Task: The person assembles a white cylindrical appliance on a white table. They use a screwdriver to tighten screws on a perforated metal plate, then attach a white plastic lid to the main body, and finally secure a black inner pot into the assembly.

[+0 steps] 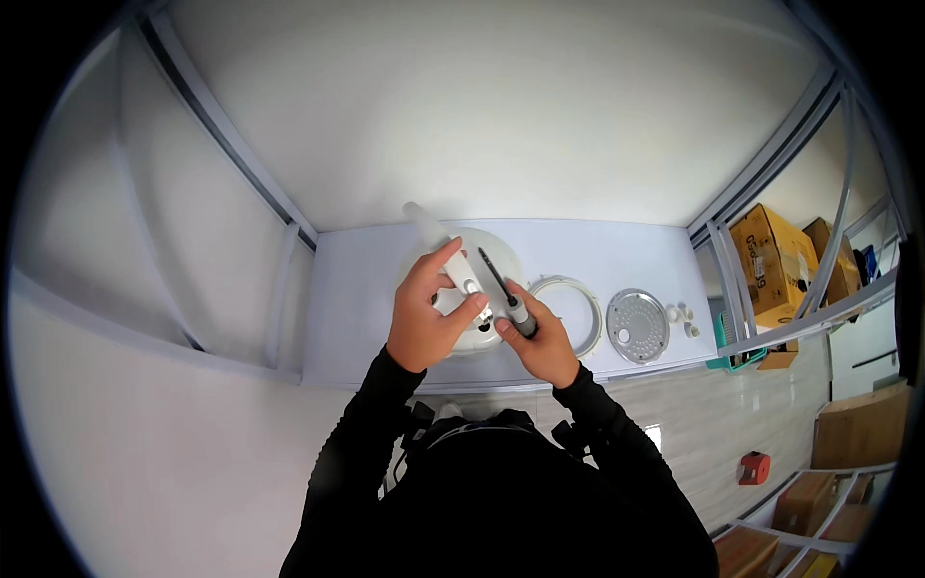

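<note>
My left hand (420,316) is closed around a long white plastic piece (430,227) with a rounded far end, held slanting over the table. My thumb presses near its lower end, where small openings show. My right hand (545,349) grips a screwdriver (521,316) by its grey and black handle. The dark shaft points up and to the left, beside the white piece and apart from it. Under both hands lies a large round white part (501,252), partly hidden by them. A white ring (596,323) rests just right of my right hand.
A grey perforated disc (644,323) and several small white parts (682,315) lie toward the right end of the white table (352,289). Metal frame posts stand at both sides. Beyond the right one are cardboard boxes (776,265), a teal basket (742,360) and a red object (754,468).
</note>
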A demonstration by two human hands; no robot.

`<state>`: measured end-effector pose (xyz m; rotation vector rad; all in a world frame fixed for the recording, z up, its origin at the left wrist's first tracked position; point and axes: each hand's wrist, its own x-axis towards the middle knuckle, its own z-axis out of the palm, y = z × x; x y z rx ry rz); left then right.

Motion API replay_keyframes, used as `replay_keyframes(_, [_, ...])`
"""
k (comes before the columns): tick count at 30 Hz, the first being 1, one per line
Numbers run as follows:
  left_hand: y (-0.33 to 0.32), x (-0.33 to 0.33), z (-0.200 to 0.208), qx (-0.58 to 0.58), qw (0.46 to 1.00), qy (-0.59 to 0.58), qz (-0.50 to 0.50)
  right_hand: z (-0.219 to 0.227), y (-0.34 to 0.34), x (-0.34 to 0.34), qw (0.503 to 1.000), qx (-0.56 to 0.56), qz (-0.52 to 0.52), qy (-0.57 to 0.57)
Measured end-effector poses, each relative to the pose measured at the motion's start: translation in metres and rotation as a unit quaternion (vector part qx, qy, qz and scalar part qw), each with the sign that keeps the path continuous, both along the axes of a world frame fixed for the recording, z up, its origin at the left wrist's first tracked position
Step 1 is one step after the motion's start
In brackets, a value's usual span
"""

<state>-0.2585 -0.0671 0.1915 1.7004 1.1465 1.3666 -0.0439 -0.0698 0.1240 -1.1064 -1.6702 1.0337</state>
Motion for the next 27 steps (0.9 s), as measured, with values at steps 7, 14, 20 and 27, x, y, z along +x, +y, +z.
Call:
replay_keyframes(7, [-0.004,0.005,-0.001,-0.035,0.998,-0.055,-0.021,0.012,0.001,0.008,0.997,-0.008,-0.006,-0.070])
replay_keyframes(14, [-0.002,0.014,0.000,-0.028,0.998,-0.054,-0.034,-0.003,0.008,0.018,0.998,0.048,-0.025,-0.029])
replay_keyframes(20, [0.008,0.016,-0.027,-0.054,0.992,-0.112,-0.011,-0.009,0.016,0.022,0.998,0.054,-0.020,-0.008])
replay_keyframes(27, [0.006,0.015,-0.041,-0.060,0.989,-0.132,-0.001,-0.016,0.022,0.021,0.999,0.037,0.019,-0.020])
